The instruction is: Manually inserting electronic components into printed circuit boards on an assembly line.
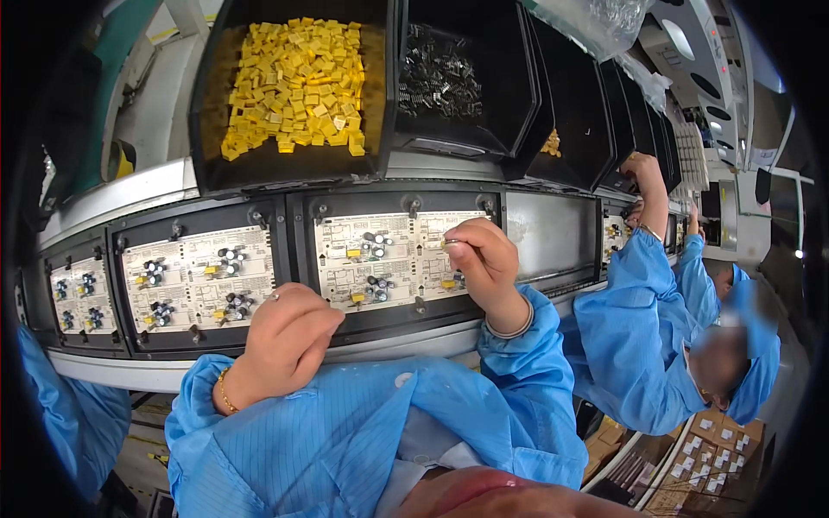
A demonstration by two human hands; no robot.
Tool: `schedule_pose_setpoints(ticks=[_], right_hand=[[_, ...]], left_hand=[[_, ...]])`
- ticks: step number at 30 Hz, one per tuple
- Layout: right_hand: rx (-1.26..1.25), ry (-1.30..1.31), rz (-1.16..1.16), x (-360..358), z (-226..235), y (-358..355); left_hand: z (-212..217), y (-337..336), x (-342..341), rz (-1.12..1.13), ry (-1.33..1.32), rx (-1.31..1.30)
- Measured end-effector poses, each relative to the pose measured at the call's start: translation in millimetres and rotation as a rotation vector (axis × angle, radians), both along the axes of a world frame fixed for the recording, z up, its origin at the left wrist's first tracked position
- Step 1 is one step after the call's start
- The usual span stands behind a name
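My right hand [488, 261] is over the right part of a pale circuit board [399, 226], with thumb and forefinger pinched on a small silvery electronic component [451, 243]. Capacitors [376, 245] and yellow block-shaped parts [358, 298] stand on the left half of that board, and another yellow block sits below my right fingers. By the lower left corner of the board, my left hand [289, 335] is closed with its fingers curled in. Whatever it may hold is hidden. The board lies in a black carrier frame [380, 324].
Beyond the boards stand black bins, one with yellow parts [298, 82], another with dark parts [439, 78]. Two populated boards [197, 268] lie leftward on the line. A bare metal plate [553, 231] lies rightward. Co-workers in blue [635, 319] sit at the right; a blue sleeve [65, 406] shows left.
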State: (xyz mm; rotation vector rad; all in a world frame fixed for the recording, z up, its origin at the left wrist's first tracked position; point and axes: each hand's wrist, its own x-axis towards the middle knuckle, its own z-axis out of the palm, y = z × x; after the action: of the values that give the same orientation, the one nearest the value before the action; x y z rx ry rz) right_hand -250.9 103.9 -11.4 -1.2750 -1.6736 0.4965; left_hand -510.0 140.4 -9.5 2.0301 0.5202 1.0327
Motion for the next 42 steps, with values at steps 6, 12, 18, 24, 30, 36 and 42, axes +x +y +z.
schedule_pose_setpoints(ticks=[6,12,18,24,30,36,42], right_hand=[[-0.013,-0.139,-0.039,4.8,23.2,2.7],[0.138,-0.466,-0.204,16.9,75.0,69.9],[0.056,-0.758,-0.34,40.2,57.4,102.7],[-0.207,-0.292,-0.382,40.4,66.4,81.2],[-0.448,0.084,-0.397,64.9,40.8,6.3],[-0.528,0.504,-0.374,88.1,5.3,-39.0],[-0.261,0.28,-0.229,67.3,43.9,11.2]], left_hand=[[-0.7,2.0,-0.9,-0.021,0.0,-0.015],[5.1,-6.3,-2.9,-0.019,-0.003,-0.122],[5.1,-6.3,-0.7,-0.017,0.011,-0.155],[7.5,-3.8,-1.1,-0.024,0.084,-0.125],[4.8,-3.1,3.6,-0.03,0.068,-0.082],[3.9,-1.7,9.9,-0.089,0.061,-0.087],[1.8,-2.8,2.5,-0.083,0.071,-0.059]])
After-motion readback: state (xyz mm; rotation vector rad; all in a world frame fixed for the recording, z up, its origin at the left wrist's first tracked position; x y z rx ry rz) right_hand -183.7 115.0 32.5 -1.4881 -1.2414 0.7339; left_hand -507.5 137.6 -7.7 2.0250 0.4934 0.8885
